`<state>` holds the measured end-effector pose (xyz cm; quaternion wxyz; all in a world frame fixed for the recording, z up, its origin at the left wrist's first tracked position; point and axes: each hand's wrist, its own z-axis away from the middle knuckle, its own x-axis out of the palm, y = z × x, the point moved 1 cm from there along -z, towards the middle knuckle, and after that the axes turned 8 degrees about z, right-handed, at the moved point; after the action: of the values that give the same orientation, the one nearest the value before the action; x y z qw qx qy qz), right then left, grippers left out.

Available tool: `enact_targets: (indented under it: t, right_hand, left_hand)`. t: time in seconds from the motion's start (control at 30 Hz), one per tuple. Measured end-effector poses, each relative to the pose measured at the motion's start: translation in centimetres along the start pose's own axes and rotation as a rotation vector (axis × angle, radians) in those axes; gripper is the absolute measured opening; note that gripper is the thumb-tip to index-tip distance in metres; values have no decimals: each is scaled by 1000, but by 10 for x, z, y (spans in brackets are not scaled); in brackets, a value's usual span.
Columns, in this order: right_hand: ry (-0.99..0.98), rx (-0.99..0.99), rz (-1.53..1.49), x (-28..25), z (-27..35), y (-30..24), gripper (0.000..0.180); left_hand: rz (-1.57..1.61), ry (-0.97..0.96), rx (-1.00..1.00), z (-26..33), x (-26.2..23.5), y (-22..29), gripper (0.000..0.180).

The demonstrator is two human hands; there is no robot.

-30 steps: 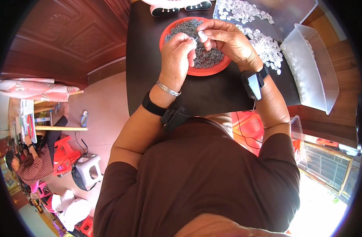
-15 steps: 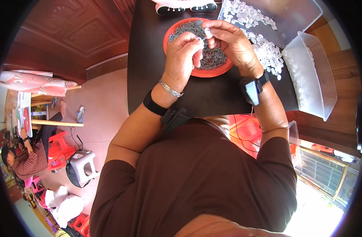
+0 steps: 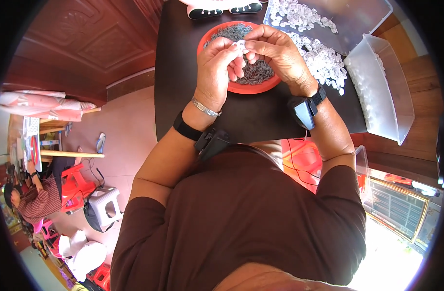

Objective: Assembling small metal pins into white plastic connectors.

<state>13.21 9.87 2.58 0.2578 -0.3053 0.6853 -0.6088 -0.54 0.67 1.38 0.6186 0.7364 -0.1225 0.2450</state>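
Note:
My left hand (image 3: 218, 68) and my right hand (image 3: 274, 51) meet over a red round bowl (image 3: 241, 88) filled with small dark grey pieces (image 3: 257, 72). Both pinch a small white part (image 3: 241, 45) between their fingertips, held just above the bowl. The bowl rests on a dark table (image 3: 178, 72). Black bands with small devices sit on both wrists, and a silver bracelet is on the left one.
Several small clear-white parts (image 3: 319, 58) lie heaped to the right of the bowl. A clear plastic tub (image 3: 384, 92) stands at the table's right edge, a clear lid or tray (image 3: 348, 19) behind. A person sits at far left by red stools (image 3: 74, 186).
The hands stay together over the bowl, shifting slightly. The fingertips have closed on a small white part that now shows between them.

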Motion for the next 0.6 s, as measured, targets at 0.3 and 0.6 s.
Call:
enact_targets:
  t: [0.3,0.6]
  right_hand:
    - [113,57,-56,-1,1,-3,14]
    - [145,24,2,2,1,-3,13]
  left_hand:
    - [-83,98,-92,0,0,-3,15]
    - [-6,135,-41,-1,2,-4,14]
